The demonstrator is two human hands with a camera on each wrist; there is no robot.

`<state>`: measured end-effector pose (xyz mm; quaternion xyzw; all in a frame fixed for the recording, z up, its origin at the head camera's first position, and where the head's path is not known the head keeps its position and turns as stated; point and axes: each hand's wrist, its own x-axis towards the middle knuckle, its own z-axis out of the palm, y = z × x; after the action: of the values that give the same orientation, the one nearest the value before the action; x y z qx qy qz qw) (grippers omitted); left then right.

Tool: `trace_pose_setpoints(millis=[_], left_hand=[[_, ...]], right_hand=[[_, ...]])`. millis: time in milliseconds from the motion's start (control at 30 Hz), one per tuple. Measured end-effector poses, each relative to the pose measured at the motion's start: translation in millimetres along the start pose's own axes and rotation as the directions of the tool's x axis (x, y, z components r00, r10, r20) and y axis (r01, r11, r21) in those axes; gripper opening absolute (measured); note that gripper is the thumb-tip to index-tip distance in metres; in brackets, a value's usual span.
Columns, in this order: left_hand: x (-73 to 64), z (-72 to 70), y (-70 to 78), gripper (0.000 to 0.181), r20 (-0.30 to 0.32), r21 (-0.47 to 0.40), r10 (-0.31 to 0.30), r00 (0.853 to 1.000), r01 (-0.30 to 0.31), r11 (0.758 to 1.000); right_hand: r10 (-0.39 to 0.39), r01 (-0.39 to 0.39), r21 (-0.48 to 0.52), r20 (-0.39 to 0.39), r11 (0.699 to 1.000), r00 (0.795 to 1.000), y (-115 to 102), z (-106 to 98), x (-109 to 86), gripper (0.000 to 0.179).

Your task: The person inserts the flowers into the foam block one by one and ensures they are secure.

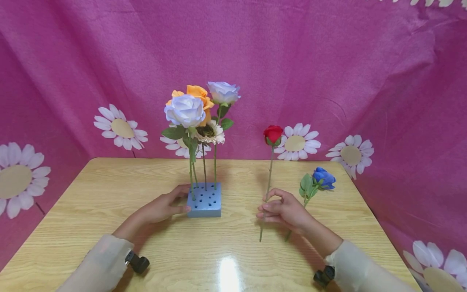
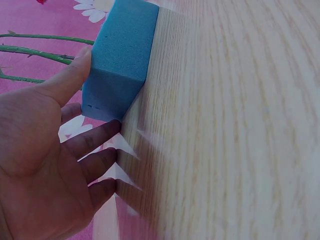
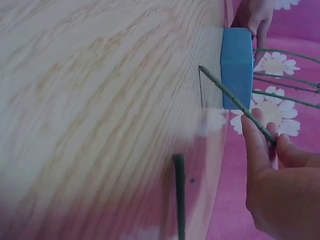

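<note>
My left hand point(image 1: 166, 207) holds the left side of a blue block point(image 1: 206, 213) with holes in its top; in the left wrist view, its thumb lies at the block's edge, the other fingers spread beside it. Pale lavender roses point(image 1: 185, 110), an orange rose point(image 1: 198, 95) and a cream flower with a dark centre point(image 1: 209, 132) stand upright in the block. Right of it, my right hand point(image 1: 286, 211) pinches the stem of a red rose point(image 1: 273, 134), bloom up. The bare stem end point(image 3: 212, 79) points down over the table in the right wrist view.
A blue rose point(image 1: 324, 178) with green leaves lies on the wooden table point(image 1: 146, 259), right of and behind my right hand. A pink curtain point(image 1: 292, 61) printed with white daisies hangs behind and at both sides.
</note>
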<state>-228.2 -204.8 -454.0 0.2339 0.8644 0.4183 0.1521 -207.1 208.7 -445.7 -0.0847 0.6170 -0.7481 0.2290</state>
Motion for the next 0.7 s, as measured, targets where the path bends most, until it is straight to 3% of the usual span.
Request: trace_pose_setpoints(millis=[467, 700], left_hand=[[-0.3, -0.5, 0.1, 0.069, 0.001, 0.005, 0.004, 1.0, -0.004, 1.0], [-1.8, 0.0, 1.7, 0.07, 0.004, -0.013, 0.008, 1.0, -0.008, 1.0]], right_hand=[[-0.109, 0.11, -0.163, 0.015, 0.98, 0.994, -11.0, 31.4, 11.8, 0.009], [-0.13, 0.131, -0.178, 0.019, 0.975, 0.991, -17.5, 45.3, 17.1, 0.009]])
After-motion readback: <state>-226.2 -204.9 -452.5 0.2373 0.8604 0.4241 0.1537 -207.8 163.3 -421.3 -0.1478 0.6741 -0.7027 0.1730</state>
